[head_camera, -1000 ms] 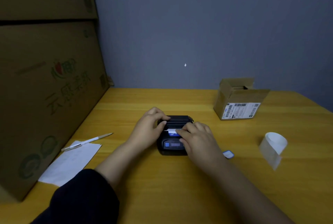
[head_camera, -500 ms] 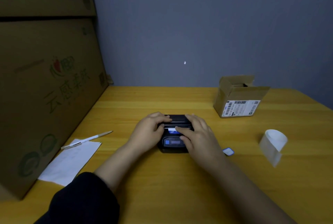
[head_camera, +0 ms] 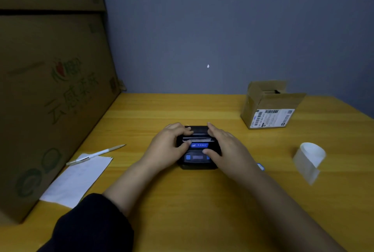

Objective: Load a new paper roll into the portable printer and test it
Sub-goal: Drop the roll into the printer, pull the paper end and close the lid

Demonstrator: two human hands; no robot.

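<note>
A small black portable printer (head_camera: 197,151) with a blue label and blue buttons sits on the yellow wooden table (head_camera: 202,201). My left hand (head_camera: 168,146) clasps its left side, thumb lying by the paper slot. My right hand (head_camera: 226,146) covers its right side, fingers flat over the lid and thumb on the front panel. A thin white paper edge shows at the slot between my hands. A loose white paper roll (head_camera: 308,158) with a trailing strip stands on the table to the right, apart from both hands.
Large cardboard boxes (head_camera: 50,89) wall off the left. A pen (head_camera: 95,154) lies across a white sheet (head_camera: 77,181) at left. An open small cardboard box (head_camera: 269,106) with a shipping label stands at back right. A small blue-edged item (head_camera: 261,167) peeks out behind my right wrist.
My right hand has slid from the printer's front up over its lid and right side. The white paper tab at the slot is now only a thin edge. My left hand stays on the left side.
</note>
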